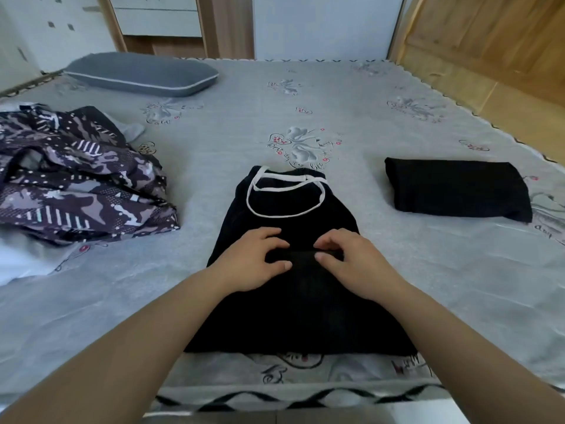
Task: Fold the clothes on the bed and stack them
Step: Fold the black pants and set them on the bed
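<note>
— What's on my bed?
— 1 black top under my hands, 1 folded black garment to my right, a patterned heap left, 1 grey pillow far back.

White drawers, wooden wardrobe behind
</note>
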